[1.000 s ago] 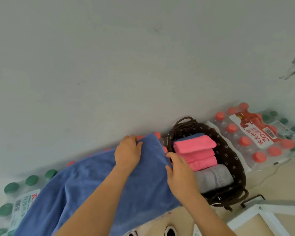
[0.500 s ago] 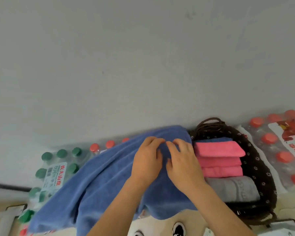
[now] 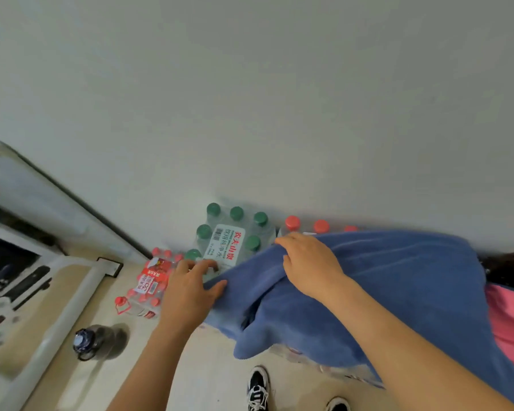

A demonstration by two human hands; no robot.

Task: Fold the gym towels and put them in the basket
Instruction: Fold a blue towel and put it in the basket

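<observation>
Towel (image 3: 398, 286), plush blue terry, lies rumpled; left hand (image 3: 187, 292) pinches its corner, right hand (image 3: 309, 265) clutches a fold.

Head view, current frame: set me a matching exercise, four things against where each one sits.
Things:
1. blue towel
2. green-capped water pack
3. dark bottle
4. pink towel

Places:
A. on the floor, lower left
B. right edge of view, beside the blue cloth
C. against the wall, past the left hand
D. under the right hand, spread over the red-capped bottles

Pairs: 1-D, 2-C, 3-A, 4-B
</observation>
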